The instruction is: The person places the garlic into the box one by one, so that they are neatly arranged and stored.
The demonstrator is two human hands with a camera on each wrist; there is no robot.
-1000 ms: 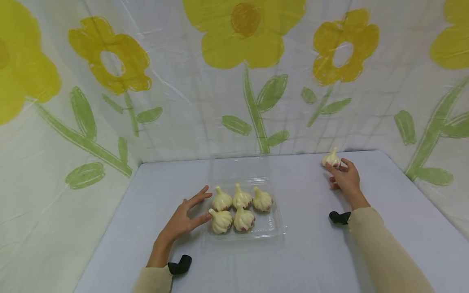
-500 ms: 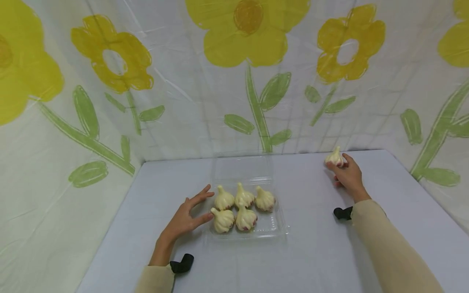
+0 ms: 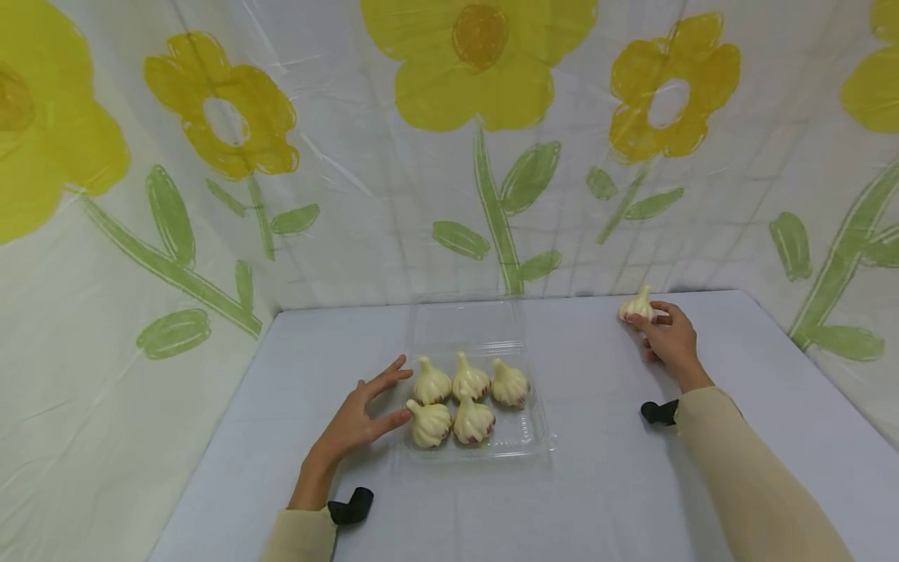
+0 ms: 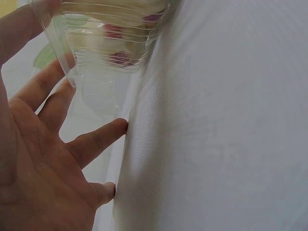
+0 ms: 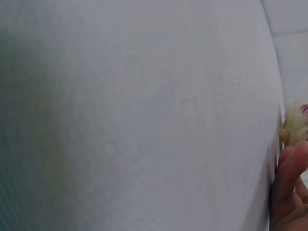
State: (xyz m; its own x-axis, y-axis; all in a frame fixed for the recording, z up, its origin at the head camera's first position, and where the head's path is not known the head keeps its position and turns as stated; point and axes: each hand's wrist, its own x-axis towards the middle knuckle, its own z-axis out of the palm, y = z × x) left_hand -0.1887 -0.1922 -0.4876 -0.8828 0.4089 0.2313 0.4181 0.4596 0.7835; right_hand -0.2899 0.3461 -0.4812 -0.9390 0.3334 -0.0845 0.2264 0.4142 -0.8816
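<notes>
A clear plastic clamshell box (image 3: 516,449) lies with its lid (image 3: 463,321) folded back. Several cream garlic bulbs sit inside, among them a front-left bulb (image 3: 430,424) and a back-right bulb (image 3: 509,384). My left hand (image 3: 354,417) is at the box's left side, fingers spread and extended; up close, its fingertips (image 4: 67,62) meet the clear rim (image 4: 72,79). Near the table's far right edge, my right hand (image 3: 672,339) pinches another garlic bulb (image 3: 636,306) between thumb and fingers. Only part of that bulb (image 5: 297,125) and hand (image 5: 291,192) shows in the right wrist view.
A white-covered table (image 3: 583,499) spreads under everything. Behind it hangs a white sheet (image 3: 337,257) printed with yellow flowers. The box's front-right corner holds no bulb. Black camera mounts (image 3: 351,506) sit at both wrists.
The garlic bulb in my right hand has shifted slightly left relative to the table. My left hand keeps its place at the box. The head view has turned slightly.
</notes>
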